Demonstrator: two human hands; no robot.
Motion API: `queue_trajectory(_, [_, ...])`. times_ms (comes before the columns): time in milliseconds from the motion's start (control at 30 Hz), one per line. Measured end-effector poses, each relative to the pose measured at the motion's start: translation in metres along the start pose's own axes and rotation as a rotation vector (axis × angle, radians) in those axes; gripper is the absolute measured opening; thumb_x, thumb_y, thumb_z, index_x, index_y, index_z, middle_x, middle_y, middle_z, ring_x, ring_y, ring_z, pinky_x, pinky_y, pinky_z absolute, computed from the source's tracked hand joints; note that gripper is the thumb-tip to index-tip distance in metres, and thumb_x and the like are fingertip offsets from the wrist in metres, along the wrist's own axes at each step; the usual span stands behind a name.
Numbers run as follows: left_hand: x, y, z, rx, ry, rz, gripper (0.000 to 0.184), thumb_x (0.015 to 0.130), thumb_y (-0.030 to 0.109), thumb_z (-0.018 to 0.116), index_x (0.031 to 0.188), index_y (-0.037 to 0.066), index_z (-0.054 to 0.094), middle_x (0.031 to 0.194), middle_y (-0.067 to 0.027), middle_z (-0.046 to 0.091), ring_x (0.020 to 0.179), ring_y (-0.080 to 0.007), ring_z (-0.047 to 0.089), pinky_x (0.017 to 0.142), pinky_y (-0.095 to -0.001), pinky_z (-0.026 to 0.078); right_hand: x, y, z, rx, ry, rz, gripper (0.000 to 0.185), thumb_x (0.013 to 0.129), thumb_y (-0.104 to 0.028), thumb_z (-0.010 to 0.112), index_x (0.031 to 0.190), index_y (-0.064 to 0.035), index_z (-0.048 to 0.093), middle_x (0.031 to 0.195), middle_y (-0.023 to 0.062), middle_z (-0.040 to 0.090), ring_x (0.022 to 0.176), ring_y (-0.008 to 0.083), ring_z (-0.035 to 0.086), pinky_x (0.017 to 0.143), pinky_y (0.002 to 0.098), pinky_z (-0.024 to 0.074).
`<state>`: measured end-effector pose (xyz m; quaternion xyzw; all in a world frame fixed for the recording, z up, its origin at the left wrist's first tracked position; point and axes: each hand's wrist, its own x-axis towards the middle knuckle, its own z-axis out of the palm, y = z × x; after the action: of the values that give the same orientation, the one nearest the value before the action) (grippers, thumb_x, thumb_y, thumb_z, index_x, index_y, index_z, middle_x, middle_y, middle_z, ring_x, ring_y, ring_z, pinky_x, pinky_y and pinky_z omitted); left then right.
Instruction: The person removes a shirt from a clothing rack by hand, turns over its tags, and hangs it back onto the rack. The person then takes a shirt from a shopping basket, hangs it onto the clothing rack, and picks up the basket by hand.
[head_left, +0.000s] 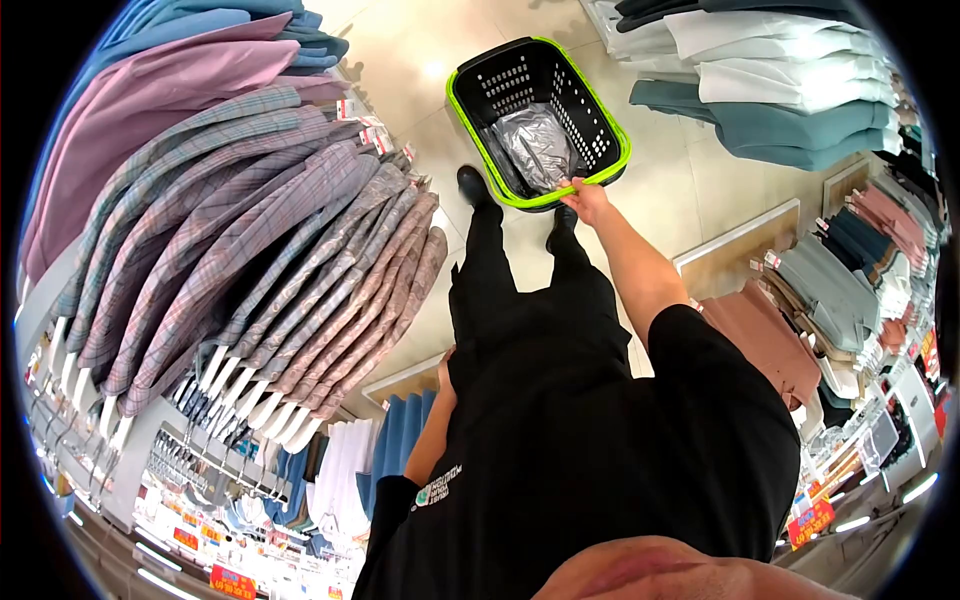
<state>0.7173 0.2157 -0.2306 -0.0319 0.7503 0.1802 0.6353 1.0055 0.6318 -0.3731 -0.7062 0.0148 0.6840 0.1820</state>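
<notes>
A black shopping basket with a bright green rim (618,130) is in front of my legs, near the top of the head view. My right hand (588,198) grips its near edge, fingers wrapped over the green rim. Inside the basket lies a crumpled, shiny grey-silver plastic bundle (537,145); what it contains, if anything, I cannot make out. My left hand (446,372) hangs low beside my left thigh, partly hidden by my black clothing, and its fingers do not show clearly.
To my left, a rack holds plaid jackets (225,215) and mauve ones (165,90). White shirts (790,60) and green garments (770,125) hang at the upper right. Brown trousers (765,335) hang on the right above a low platform edge (740,235). Pale tiled floor (410,60) runs between the racks.
</notes>
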Motion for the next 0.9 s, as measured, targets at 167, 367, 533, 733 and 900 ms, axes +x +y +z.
queue_trajectory(167, [-0.009,-0.046,0.015,0.217,-0.037,-0.009,0.041,0.096,0.032,0.053,0.114,-0.003,0.064,0.098,-0.0112,0.070,0.088,-0.0190,0.064,0.079,-0.0316,0.050,0.015,0.031,-0.037,-0.065,0.019,-0.008,0.013,0.102,-0.018,0.046,0.110,-0.0079,0.051,0.101,0.0094,0.067,0.095,0.0239,0.067,0.084,0.0381,0.0551])
queue_trajectory(367, [-0.020,-0.075,0.007,0.402,-0.051,-0.024,0.041,0.097,0.033,0.052,0.114,-0.003,0.064,0.098,-0.0112,0.069,0.088,-0.0187,0.064,0.079,-0.0315,0.050,0.020,0.069,-0.079,-0.051,0.101,0.012,0.015,0.099,-0.015,0.050,0.109,-0.0050,0.055,0.102,0.0103,0.067,0.091,0.0230,0.068,0.078,0.0382,0.0573])
queue_trajectory(533, [-0.018,-0.080,-0.019,0.508,-0.048,-0.032,0.042,0.097,0.033,0.051,0.113,-0.003,0.064,0.098,-0.0112,0.069,0.088,-0.0184,0.064,0.079,-0.0314,0.050,0.040,0.100,-0.126,-0.211,0.362,0.045,0.026,0.094,-0.014,0.055,0.118,-0.0038,0.054,0.105,0.0126,0.066,0.087,0.0239,0.069,0.066,0.0365,0.0595])
queue_trajectory(733, [0.007,-0.100,-0.071,0.547,-0.034,-0.027,0.042,0.098,0.034,0.050,0.113,-0.003,0.064,0.098,-0.0112,0.069,0.089,-0.0181,0.064,0.079,-0.0312,0.050,0.127,0.167,-0.207,-0.447,0.681,-0.022,0.034,0.089,-0.008,0.057,0.121,-0.0014,0.045,0.097,0.0176,0.063,0.081,0.0262,0.069,0.056,0.0376,0.0589])
queue_trajectory(900, [-0.003,-0.031,-0.047,0.243,0.021,-0.267,0.046,0.098,0.040,0.048,0.110,0.000,0.066,0.094,-0.0128,0.069,0.088,-0.0203,0.065,0.080,-0.0337,0.050,0.113,0.152,-0.205,-0.227,0.483,0.105,0.046,0.091,-0.007,0.057,0.130,-0.0006,0.033,0.116,0.0191,0.058,0.088,0.0269,0.070,0.055,0.0349,0.0608])
